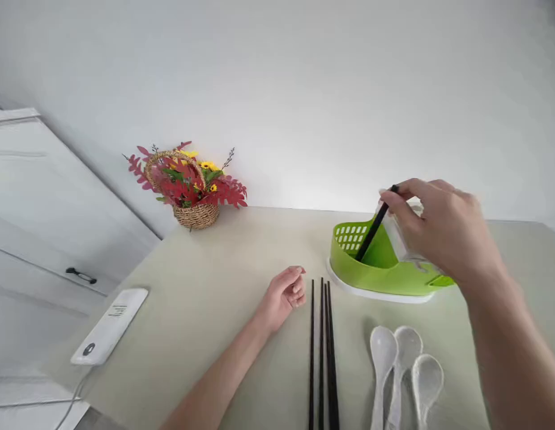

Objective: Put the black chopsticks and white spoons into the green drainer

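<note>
My right hand (432, 218) pinches the top of black chopsticks (371, 233), whose exact number I cannot tell. Their lower ends lean inside the green utensil holder (371, 275), which has slotted sides and a white base. My left hand (287, 295) lies on the table with its fingers curled in and nothing visible in them. Just right of it, several black chopsticks (322, 346) lie lengthwise, untouched. Three pale spoons (384, 349) rest below the holder, bowls pointing away from me. Part of the holder is hidden behind my right hand.
A wicker basket (197, 216) of red leaves and yellow flowers stands at the back left, by the wall. A white power strip (110, 328) with a cord lies near the table's left edge. White cabinet doors (45, 197) are beyond that edge.
</note>
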`<state>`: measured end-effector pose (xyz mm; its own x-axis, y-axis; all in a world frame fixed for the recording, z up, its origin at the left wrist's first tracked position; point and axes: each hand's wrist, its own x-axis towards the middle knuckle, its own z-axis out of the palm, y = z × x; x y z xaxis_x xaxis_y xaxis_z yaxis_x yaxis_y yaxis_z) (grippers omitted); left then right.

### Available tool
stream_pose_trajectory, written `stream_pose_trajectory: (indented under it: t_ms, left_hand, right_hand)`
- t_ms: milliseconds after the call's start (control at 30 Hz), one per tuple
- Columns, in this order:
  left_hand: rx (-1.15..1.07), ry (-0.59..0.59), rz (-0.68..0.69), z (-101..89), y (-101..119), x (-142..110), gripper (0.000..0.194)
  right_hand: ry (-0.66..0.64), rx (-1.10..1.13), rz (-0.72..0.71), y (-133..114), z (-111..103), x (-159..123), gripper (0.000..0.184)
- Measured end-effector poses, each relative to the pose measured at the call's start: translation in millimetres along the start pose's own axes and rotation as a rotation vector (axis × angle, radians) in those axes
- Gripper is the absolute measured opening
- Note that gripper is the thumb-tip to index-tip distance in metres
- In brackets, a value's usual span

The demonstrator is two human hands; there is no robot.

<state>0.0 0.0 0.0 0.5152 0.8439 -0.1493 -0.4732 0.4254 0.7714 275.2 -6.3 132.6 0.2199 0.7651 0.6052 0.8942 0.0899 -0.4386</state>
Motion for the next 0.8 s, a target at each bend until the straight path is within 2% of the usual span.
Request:
stream_pose_trajectory:
  t_ms: [267, 400, 500, 800]
  left_hand:
    - [0.067, 0.018, 0.002, 4.8, 1.3, -1.0, 0.031]
    - [0.102, 0.002, 0.010, 5.7, 0.7, -1.6, 0.030]
    - [0.116, -0.007, 0.003, 4.7, -0.3, -1.1, 0.029]
    - [0.176, -0.022, -0.017, 0.5, -1.2, -0.3, 0.028]
  right_hand:
    - [-0.037, -0.015, 0.068, -4.2, 1.2, 1.4, 0.025]
    - [-0.063, -0.017, 0.155, -3.9, 0.0, -0.2, 0.027]
    - [-0.033, -0.009, 0.199, -5.8, -3.3, -1.7, 0.028]
    - [0.028, 0.021, 0.145, -9.7, -7.6, -2.0, 0.027]
